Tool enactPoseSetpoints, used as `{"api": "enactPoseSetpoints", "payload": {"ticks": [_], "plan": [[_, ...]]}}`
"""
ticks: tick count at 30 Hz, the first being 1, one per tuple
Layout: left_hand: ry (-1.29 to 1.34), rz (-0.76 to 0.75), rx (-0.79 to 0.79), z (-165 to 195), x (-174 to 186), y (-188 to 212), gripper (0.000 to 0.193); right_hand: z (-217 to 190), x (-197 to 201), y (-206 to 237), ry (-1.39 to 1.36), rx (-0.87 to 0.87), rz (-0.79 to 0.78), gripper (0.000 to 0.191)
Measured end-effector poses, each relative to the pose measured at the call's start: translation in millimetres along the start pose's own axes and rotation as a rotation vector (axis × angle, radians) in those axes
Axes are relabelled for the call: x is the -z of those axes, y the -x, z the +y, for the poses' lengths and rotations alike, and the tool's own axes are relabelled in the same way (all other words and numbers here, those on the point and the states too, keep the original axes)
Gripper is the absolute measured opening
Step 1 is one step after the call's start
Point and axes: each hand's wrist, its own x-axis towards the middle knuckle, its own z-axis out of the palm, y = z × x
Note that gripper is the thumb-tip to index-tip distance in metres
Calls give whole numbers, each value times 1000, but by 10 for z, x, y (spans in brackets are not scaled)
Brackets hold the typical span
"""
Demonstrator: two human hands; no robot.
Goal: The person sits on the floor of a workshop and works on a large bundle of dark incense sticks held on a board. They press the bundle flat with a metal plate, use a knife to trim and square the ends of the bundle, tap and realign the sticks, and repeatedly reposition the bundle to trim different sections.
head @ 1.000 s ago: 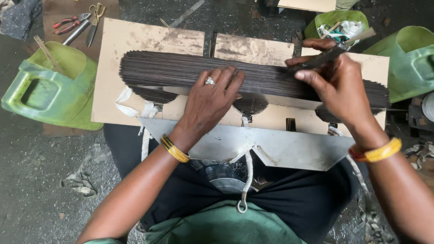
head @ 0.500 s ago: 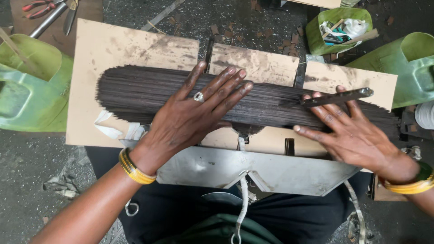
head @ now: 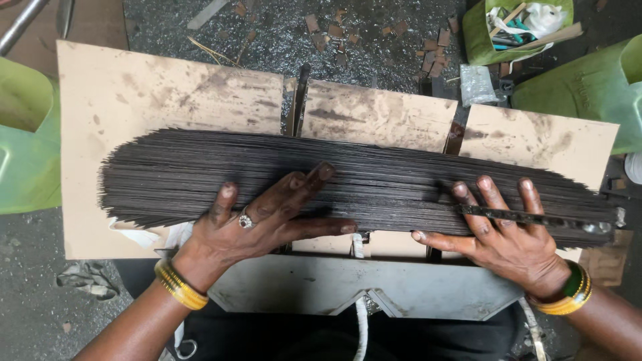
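A wide, flat layer of thin dark sticks (head: 374,180) lies spread across tan boards (head: 167,93) in the head view. My left hand (head: 264,217), with a ring and yellow bangles, presses flat on the sticks left of centre, fingers spread. My right hand (head: 508,234) lies flat on the right part of the layer, fingers apart. A thin dark metal strip (head: 548,220) runs across the sticks, passing between the fingers of my right hand. Neither hand grips the sticks.
A grey metal plate (head: 401,291) sits below the boards, near my lap. Green plastic cans stand at the left (head: 27,154) and right (head: 588,87). A green bag (head: 515,30) with scraps is at the top right. Small wood bits (head: 374,30) litter the dark floor.
The view has come closer. My left hand slid lower on the sticks. My right hand went from holding the strip raised to lying flat with the strip across the sticks.
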Motion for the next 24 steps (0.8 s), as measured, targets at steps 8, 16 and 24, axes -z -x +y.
{"api": "enactPoseSetpoints", "payload": {"ticks": [8,16,24], "plan": [[255,-96,59,30,404,-77,77,-103,200,-67,184,-63,-60,63],[877,-414,175,916,1202,-22,118,-1084,865,-95,-707,-464,83,69],[1003,-304,346,1084,1060,-5,95,-1278,988,-275,-724,-654,-250,84]]}}
